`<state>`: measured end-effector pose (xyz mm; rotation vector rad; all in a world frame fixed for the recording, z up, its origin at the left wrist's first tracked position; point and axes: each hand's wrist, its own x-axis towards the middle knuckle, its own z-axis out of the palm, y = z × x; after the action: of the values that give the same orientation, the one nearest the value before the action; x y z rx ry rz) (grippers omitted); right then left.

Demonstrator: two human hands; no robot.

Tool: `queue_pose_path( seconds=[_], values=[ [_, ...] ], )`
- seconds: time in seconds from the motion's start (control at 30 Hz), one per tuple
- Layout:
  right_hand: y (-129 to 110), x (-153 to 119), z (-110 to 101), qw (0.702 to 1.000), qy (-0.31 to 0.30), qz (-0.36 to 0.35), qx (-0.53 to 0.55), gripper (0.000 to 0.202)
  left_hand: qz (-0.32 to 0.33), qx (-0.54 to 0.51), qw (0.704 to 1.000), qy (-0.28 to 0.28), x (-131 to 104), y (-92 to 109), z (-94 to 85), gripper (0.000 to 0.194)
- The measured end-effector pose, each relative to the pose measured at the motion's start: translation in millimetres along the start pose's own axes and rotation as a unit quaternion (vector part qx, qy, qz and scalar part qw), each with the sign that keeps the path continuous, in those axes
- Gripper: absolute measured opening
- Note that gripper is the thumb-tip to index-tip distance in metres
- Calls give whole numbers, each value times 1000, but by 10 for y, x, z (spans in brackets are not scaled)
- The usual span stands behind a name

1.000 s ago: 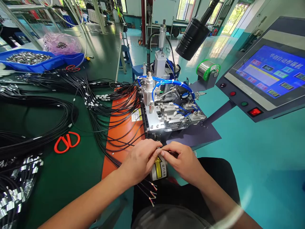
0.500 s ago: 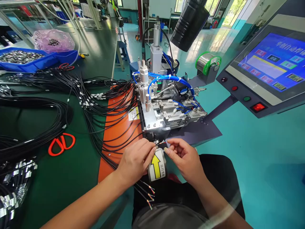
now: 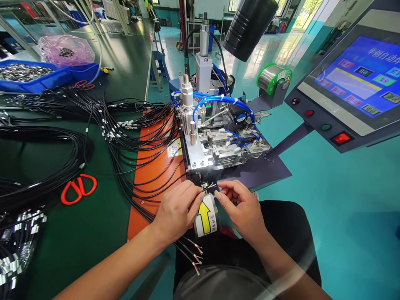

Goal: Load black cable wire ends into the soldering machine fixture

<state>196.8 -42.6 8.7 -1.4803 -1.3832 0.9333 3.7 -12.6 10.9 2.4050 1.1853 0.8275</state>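
My left hand (image 3: 179, 208) pinches the end of a black cable, whose thin coloured wires (image 3: 211, 186) stick out to the right past the fingertips. Close by on the right, my right hand (image 3: 239, 206) has its thumb and index finger near the wire tips; whether they touch the wires is too small to tell. Below the fingertips is a round part with a yellow arrow label (image 3: 205, 216). The metal machine (image 3: 215, 141) with blue tubes stands just beyond both hands. Several cable ends with fanned-out coloured wires (image 3: 196, 258) hang below my left hand.
Black cables (image 3: 118, 146) spread over the green table (image 3: 103, 225) and orange plate (image 3: 156, 166). Red-handled scissors (image 3: 78, 189) and a blue tray (image 3: 37, 85) of metal parts lie left. At the right are a solder spool (image 3: 271, 79) and a screen (image 3: 362, 79); a black cylinder (image 3: 250, 29) hangs above.
The coloured wires now point up and right from my left fingertips, and the right fingertips have shifted slightly. The view has moved a little.
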Motion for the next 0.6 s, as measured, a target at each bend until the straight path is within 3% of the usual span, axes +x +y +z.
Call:
queue_pose_path(
  seconds=[0.6],
  values=[
    [-23,-22,3,1000,9,-26,-12,17,19,27,999,22,-13,-19,19,13]
  ],
)
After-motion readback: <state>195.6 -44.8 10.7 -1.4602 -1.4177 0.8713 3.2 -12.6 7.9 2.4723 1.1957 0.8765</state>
